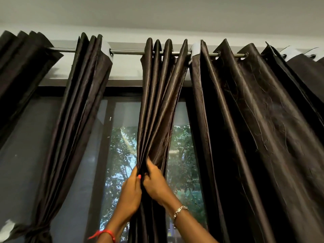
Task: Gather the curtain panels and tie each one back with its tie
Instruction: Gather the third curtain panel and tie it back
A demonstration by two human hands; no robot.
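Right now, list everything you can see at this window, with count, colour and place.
Curtain panels: at least four, dark brown, hanging along the rod.
Middle panel: one, dark brown, centre.
Curtain rod: one, silver, across the top.
Tie: one, dark brown, round a panel, lower left.
Window: one, dark frame, behind the curtains, green trees outside.
Bracelet: one, silver, right wrist.
Thread band: one, red, left wrist.
Left grip: one, holding the middle panel's folds.
Right grip: one, holding the same panel, beside the left.
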